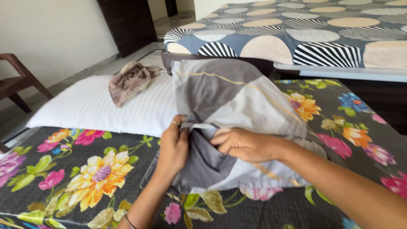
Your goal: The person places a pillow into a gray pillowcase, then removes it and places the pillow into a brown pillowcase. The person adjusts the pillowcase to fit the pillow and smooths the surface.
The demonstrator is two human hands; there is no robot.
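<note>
Observed: the grey, light-grey and white patchwork-print fabric pillowcase point(229, 97), with thin yellow lines across it, lies on the bed covered by a dark charcoal sheet with large multicoloured flowers point(85, 169). It sits roughly centre of the bed, its far end raised and resting against the white striped pillow point(93, 106), its near end bunched toward the person.

The left hand point(173, 148) is at the near open edge of the pillowcase. Its grip is closed, thumb and fingers pinched on a fold of the cloth (a ring shows on one finger, and a thin bangle on the wrist).

The right hand point(243, 145) lies across the same edge, just beside the left hand. Its fingers are curled together and tucked into the folds of the pillowcase; the fingertips are hidden in the cloth, and the hand holds the fabric there.

A crumpled brown-and-beige patterned cloth point(131, 80) lies on top of the white pillow, well apart from both hands.

Beyond the bed stands a second mattress in a blue-grey cover printed with beige circles and black-and-white stripes point(305, 34). A dark brown wooden chair point(19, 80) stands at the left wall, and a dark wooden door panel point(127, 23) is behind it.
</note>
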